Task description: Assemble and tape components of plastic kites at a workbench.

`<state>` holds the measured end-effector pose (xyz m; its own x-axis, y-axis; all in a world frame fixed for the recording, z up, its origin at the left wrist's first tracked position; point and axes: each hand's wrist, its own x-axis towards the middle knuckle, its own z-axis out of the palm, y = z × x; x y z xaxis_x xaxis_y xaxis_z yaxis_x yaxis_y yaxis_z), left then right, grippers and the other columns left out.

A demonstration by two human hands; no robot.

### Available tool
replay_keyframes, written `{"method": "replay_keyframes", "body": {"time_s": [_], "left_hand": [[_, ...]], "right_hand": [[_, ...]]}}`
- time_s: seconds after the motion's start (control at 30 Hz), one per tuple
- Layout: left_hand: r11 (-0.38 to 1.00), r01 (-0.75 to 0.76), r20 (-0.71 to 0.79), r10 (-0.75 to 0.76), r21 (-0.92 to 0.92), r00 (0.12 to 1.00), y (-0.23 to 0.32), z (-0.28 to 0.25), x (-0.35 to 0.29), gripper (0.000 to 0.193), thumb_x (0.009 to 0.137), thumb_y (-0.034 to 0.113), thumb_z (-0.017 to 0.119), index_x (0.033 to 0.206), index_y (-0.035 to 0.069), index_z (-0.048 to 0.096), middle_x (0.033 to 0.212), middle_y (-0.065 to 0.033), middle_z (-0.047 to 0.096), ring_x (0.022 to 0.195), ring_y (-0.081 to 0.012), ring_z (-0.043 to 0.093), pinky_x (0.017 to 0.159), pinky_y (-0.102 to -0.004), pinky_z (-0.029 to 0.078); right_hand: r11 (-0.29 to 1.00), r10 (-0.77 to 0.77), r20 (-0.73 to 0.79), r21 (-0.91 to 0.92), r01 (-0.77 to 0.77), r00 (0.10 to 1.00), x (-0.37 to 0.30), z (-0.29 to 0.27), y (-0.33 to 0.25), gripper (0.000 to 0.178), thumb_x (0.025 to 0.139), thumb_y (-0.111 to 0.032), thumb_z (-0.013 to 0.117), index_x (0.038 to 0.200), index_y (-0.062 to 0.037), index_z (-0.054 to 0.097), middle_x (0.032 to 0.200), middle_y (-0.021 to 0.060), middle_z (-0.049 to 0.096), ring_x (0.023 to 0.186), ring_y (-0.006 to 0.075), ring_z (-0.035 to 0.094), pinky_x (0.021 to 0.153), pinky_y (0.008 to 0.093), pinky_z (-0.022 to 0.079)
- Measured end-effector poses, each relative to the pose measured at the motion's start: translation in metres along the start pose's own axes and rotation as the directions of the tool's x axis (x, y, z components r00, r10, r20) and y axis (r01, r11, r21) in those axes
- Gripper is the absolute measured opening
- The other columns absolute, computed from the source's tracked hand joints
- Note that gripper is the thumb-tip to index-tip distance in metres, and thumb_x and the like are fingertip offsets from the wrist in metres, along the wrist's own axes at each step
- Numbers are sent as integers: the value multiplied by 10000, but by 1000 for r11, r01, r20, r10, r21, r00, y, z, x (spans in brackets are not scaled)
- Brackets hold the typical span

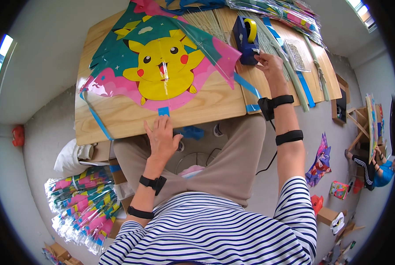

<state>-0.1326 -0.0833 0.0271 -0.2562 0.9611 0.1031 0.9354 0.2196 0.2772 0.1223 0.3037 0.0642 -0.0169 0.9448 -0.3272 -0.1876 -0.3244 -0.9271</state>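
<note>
One hand [270, 64] hides the tape dispenser's [245, 39] front.

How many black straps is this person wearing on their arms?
4. Two on the left forearm: a black wrist strap and a black band near the sleeve. Two on the right forearm: a black wrist strap and a black band further up. The striped sleeves may hide more.
</note>
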Motion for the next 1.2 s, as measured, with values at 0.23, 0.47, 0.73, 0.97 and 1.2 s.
{"method": "replay_keyframes", "body": {"time_s": [0.23, 0.47, 0.73, 0.97, 1.2], "left_hand": [[1000, 2, -11, -2, -5, 1000, 3, -3, 1, 670, 733, 277, 842, 1289, 4, 588, 1354, -110, 524, 1297, -329, 481, 1134, -701, 226], [1000, 11, -19, -11, 10, 1000, 1, -1, -2, 674, 730, 276, 844, 1292, 7, 587, 1353, -102, 521, 1292, -325, 482, 1128, -709, 232], [1000, 24, -7, -24, -4, 1000, 4, -3, 0, 682, 720, 272, 846, 1290, 3, 586, 1358, -99, 520, 1295, -328, 478, 1124, -721, 229], [1000, -7, -15, 6, -26, 1000, 1, 0, 6, 658, 731, 254, 830, 1284, 15, 565, 1378, -116, 493, 1343, -317, 440, 1120, -749, 202], [998, 38, -57, -41, -52, 998, 2, -2, -3, 652, 746, 243, 825, 1300, 8, 574, 1363, -121, 489, 1301, -337, 464, 1127, -711, 216]], "right_hand": [[878, 161, 124, 435, -199, 979, -21, -18, 41, 171, 940, -93, 688, 1015, 22, 587, 966, 160, 643, 1053, 364, 679, 1006, 655, 485], [708, 208, 180, 650, -275, 961, -38, -9, 43, 137, 948, -18, 626, 1029, 51, 540, 975, 204, 607, 958, 360, 672, 990, 614, 527], [658, 235, 119, 711, -248, 965, -24, 7, 44, 68, 957, 26, 589, 997, 62, 548, 902, 177, 604, 857, 293, 667, 916, 523, 583], [954, 184, -296, 285, -97, 937, 8, -20, 75, 69, 831, 93, 623, 805, 48, 577, 694, 131, 574, 492, 235, 566, 463, 397, 518], [910, -234, 378, -238, 338, 896, -65, 25, -2, 51, 908, -56, 670, 891, -9, 679, 762, 24, 636, 614, 97, 565, 579, 222, 434]]}}
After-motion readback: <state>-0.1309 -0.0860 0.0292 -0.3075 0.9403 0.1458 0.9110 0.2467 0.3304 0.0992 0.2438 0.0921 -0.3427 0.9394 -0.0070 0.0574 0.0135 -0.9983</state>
